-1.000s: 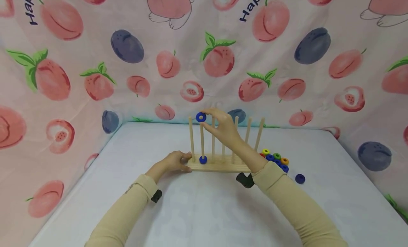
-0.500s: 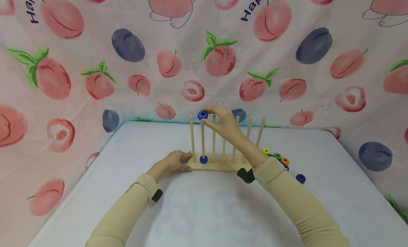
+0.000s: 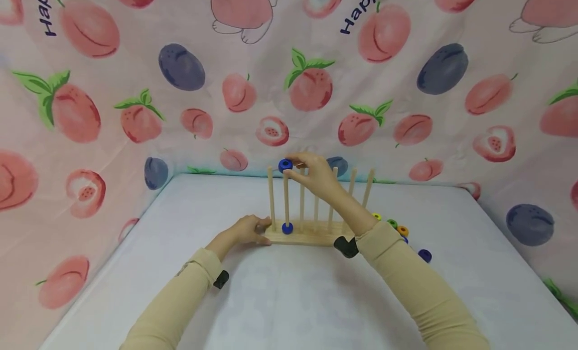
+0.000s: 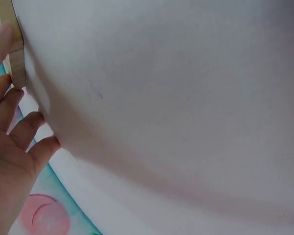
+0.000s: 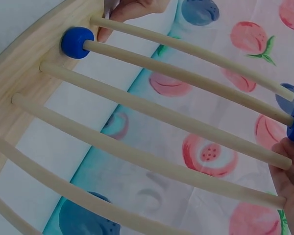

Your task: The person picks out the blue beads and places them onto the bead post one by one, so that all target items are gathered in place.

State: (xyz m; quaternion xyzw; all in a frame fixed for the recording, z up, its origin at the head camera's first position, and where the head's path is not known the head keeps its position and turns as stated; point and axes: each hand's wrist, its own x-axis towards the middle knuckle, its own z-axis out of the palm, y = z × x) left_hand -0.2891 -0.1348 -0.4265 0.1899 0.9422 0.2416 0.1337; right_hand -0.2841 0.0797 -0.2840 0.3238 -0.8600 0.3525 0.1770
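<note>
The left hand [image 3: 246,229] rests on the white worktop [image 3: 289,300] with its fingers lying against the left end of the wooden peg rack [image 3: 311,234], bracing it; the fingers look relaxed and hold nothing. The rack carries seven upright pegs. On the second peg from the left [image 3: 286,202] one blue ring [image 3: 287,228] already sits at the base. At that peg's top the right hand [image 3: 316,177] pinches a second blue ring [image 3: 285,165] between thumb and fingertips, its hole at the peg's tip. The step in hand looks like threading this ring onto the peg; next it would need the hole centred on the tip and the pinch let go so the ring can slide down.

Right of the rack lies a small cluster of loose rings, partly hidden by the right sleeve: one yellow, one green [image 3: 392,223], one orange [image 3: 402,230], and a blue one [image 3: 424,255] apart to the near right. More may be hidden.
</note>
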